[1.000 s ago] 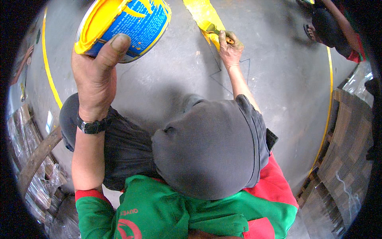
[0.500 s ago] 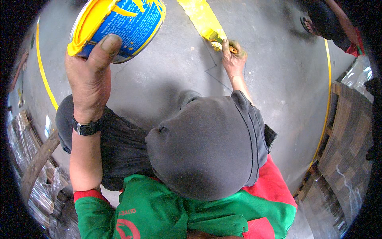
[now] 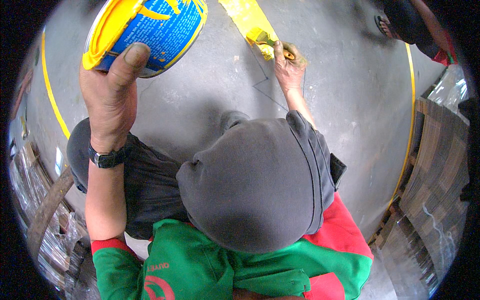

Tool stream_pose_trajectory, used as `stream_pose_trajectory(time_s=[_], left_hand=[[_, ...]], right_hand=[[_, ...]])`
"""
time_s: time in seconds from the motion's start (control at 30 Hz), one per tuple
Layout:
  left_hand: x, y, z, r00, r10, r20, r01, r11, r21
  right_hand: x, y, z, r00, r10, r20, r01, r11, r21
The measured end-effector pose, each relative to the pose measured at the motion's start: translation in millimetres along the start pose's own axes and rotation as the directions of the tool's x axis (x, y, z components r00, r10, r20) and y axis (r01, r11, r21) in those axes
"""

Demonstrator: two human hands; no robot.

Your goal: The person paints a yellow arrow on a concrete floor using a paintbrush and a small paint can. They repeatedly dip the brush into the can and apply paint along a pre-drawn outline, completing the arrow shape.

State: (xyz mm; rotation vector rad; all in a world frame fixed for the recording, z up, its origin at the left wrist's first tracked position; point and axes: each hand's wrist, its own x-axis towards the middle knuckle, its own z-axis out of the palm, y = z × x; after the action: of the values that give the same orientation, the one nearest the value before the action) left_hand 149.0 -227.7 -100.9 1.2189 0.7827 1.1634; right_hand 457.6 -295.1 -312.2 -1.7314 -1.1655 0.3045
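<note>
My left hand (image 3: pixel 112 95) grips a blue paint can (image 3: pixel 160 37) up at the upper left, its thumb pressed on the label. The can is tilted, and yellow paint coats its rim and runs down its side. Out on the grey floor, my right hand (image 3: pixel 291 67) is closed round the handle of a paintbrush (image 3: pixel 269 42). The yellow-coated bristles touch the near end of a wide yellow painted stripe (image 3: pixel 247 17). Thin dark guide lines on the floor run from the stripe back toward my knee.
Thin yellow lines mark the floor at left (image 3: pixel 50 90) and right (image 3: pixel 411 100). Stacked cardboard (image 3: pixel 425 165) stands along the right, plastic-wrapped bundles (image 3: pixel 37 195) and a wooden beam (image 3: pixel 47 212) at the left. Another person's sandalled foot (image 3: pixel 385 26) is at the upper right.
The brush and my right hand have shifted slightly up and to the left in view, much as the whole floor has. Both hands keep their holds; the can stays nearly in place.
</note>
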Motion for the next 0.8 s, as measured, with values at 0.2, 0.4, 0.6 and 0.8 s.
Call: stream_pose_trajectory(time_s=[0.2, 0.4, 0.6, 0.8], left_hand=[[2.0, 4.3, -3.9, 0.999, -0.034, -0.008, 0.034, 0.999, 0.006], [9.9, -14.4, -14.9, 0.998, -0.053, 0.026, 0.052, 0.998, 0.034], [0.6, -11.6, -7.5, 0.999, -0.052, 0.017, 0.051, 0.998, 0.046], [4.7, -14.6, -5.6, 0.999, -0.042, 0.008, 0.042, 0.996, 0.084]], right_hand=[[-13.9, -1.0, -14.5, 0.995, 0.081, 0.053, -0.077, 0.995, -0.066], [-17.4, -6.9, -14.3, 0.984, 0.177, 0.014, -0.176, 0.983, -0.045], [0.7, -3.4, 6.0, 0.999, 0.033, -0.009, -0.032, 0.997, 0.063], [4.8, 7.3, 19.1, 1.0, -0.007, 0.011, 0.006, 0.999, 0.038]])
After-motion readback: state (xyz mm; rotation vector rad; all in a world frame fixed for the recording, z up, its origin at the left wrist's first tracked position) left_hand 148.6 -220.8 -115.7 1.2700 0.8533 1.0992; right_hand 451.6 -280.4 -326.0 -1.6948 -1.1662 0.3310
